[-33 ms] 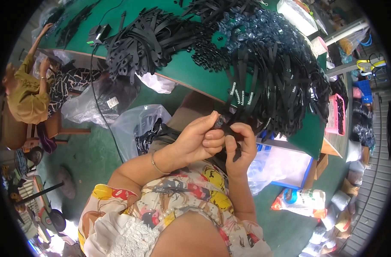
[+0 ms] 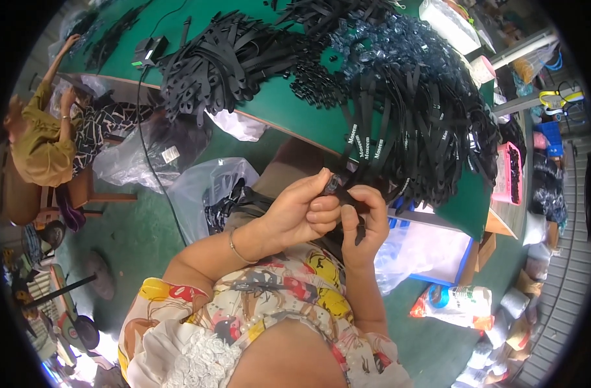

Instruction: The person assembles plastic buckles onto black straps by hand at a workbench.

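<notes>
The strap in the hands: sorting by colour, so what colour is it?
Black, seen in the head view: the strap is pinched between left hand and right hand.

Short-sleeved cartoon-print top — yellow, red, cream — with white lace trim, thin bracelet (image 2: 236, 248) on the left wrist

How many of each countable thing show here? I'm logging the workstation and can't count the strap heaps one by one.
Hands on the held black strap: 2, the left hand and right hand
Separate heaps of black straps on the green table: 2, one at left and one at right
Pink trays: 1
Clear plastic bags on the floor: 2
Total: 7
</notes>
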Available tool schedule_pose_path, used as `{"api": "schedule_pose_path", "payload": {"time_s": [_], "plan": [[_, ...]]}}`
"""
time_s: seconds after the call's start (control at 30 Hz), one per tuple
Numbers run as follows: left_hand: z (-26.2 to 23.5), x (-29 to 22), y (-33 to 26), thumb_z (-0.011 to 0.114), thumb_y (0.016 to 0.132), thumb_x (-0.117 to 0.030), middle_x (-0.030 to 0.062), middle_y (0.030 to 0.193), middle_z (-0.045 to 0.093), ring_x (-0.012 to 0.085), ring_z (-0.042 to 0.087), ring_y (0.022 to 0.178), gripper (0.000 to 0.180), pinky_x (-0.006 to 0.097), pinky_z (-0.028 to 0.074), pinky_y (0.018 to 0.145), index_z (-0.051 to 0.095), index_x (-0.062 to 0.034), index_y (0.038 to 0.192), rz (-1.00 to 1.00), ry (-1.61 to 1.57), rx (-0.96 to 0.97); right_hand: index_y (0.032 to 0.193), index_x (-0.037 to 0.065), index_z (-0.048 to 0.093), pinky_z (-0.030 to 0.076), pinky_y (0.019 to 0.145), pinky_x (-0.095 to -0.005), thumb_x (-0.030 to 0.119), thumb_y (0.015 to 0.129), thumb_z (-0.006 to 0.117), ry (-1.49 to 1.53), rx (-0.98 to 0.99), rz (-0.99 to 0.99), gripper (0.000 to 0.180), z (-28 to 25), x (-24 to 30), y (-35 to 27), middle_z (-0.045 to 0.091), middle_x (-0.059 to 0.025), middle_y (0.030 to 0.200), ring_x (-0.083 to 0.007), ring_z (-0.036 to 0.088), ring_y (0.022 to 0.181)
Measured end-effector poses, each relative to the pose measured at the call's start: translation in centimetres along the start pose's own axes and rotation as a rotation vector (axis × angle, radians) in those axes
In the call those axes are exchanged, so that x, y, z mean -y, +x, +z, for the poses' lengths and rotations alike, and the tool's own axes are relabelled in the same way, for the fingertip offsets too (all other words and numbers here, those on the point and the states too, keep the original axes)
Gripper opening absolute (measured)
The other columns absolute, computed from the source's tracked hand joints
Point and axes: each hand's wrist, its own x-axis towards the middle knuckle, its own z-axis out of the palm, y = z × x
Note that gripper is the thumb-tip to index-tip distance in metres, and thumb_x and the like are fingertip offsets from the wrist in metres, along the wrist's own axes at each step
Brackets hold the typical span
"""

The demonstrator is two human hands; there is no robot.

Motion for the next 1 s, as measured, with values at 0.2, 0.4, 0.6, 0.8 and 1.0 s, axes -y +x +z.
{"api": "schedule_pose_path", "payload": {"time_s": [0.2, 0.4, 0.6, 0.8, 1.0], "plan": [[0.4, 0.3, -0.2, 0.041, 0.095, -0.030, -0.0034, 0.062, 0.037, 0.0048, 0.031, 0.051, 0.020, 0.018, 0.027, 0.045, 0.045, -0.0111, 0.089, 0.058, 0.226, 0.021, 0.096, -0.002, 0.053, 0.041, 0.078, -0.0248, -0.006, 0.074, 0.058, 0.045, -0.003, -0.032, 0.023, 0.0, -0.2, 0.3, 0.052, -0.0118, 0.097, -0.0171, 0.052, 0.087], [-0.3, -0.3, -0.5, 0.051, 0.091, -0.018, -0.0010, 0.067, 0.046, 0.0038, 0.040, 0.058, 0.014, 0.019, 0.034, 0.051, 0.050, -0.0041, 0.092, 0.443, 1.310, -0.107, 0.091, -0.002, 0.054, 0.044, 0.067, -0.0265, -0.007, 0.072, 0.059, -0.328, 0.121, -0.190, 0.020, -0.8, 0.6, 1.4, 0.050, -0.0106, 0.093, -0.0176, 0.052, 0.080], [-1.3, -1.1, -0.5, 0.056, 0.086, -0.016, 0.0012, 0.069, 0.054, 0.0046, 0.046, 0.063, 0.016, 0.021, 0.038, 0.054, 0.054, 0.0000, 0.086, 0.534, 1.525, -0.140, 0.075, -0.001, 0.054, 0.037, 0.058, -0.0207, 0.003, 0.080, 0.060, 0.333, 0.034, 0.092, 0.008, -1.4, -0.7, 0.6, 0.045, -0.0065, 0.094, -0.0093, 0.045, 0.066], [0.6, -2.0, -0.9, 0.052, 0.088, -0.013, 0.0007, 0.082, 0.053, 0.0063, 0.050, 0.072, 0.013, 0.022, 0.042, 0.062, 0.054, -0.0006, 0.093, 0.532, 1.750, 0.064, 0.077, 0.000, 0.052, 0.034, 0.060, -0.0196, 0.011, 0.085, 0.058, 0.590, 0.102, 0.337, 0.015, -1.1, -0.7, 0.4, 0.044, -0.0056, 0.097, -0.0077, 0.041, 0.069], [0.9, -2.0, -1.4, 0.050, 0.090, -0.018, 0.0005, 0.082, 0.052, 0.0078, 0.049, 0.068, 0.014, 0.020, 0.040, 0.062, 0.052, -0.0039, 0.093, 0.123, 0.962, -0.020, 0.090, -0.001, 0.054, 0.041, 0.067, -0.0211, -0.004, 0.071, 0.064, 0.139, 0.241, 0.212, 0.022, -1.1, -0.3, 0.4, 0.049, -0.0050, 0.092, -0.0091, 0.049, 0.077]]}}
